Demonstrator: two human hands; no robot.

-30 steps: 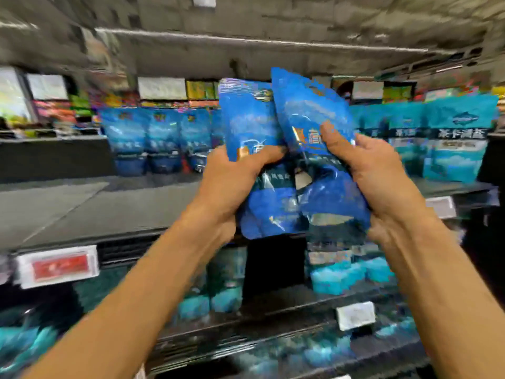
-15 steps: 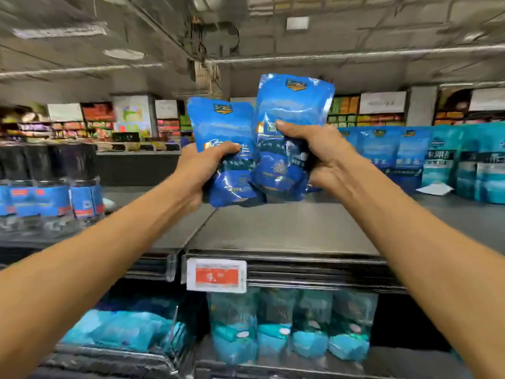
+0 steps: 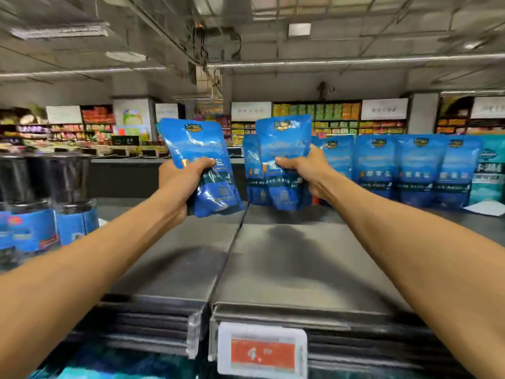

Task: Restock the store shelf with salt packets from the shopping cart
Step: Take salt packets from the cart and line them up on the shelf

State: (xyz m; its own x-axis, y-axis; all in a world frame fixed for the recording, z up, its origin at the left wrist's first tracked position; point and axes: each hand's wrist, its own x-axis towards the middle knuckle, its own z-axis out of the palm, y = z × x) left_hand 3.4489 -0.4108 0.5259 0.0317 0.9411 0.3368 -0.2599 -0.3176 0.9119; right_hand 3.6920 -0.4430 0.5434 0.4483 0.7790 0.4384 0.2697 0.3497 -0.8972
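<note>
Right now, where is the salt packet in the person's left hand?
In the head view, the left-hand salt packet sits left of centre, gripped by the left hand just above the grey shelf top, apart from the packet held by the right hand.

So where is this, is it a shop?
Yes, it looks like a supermarket. A price tag is clipped to the edge of the metal shelf, matching blue salt packets stand in a row on it, and more stocked shelves fill the background.
</note>
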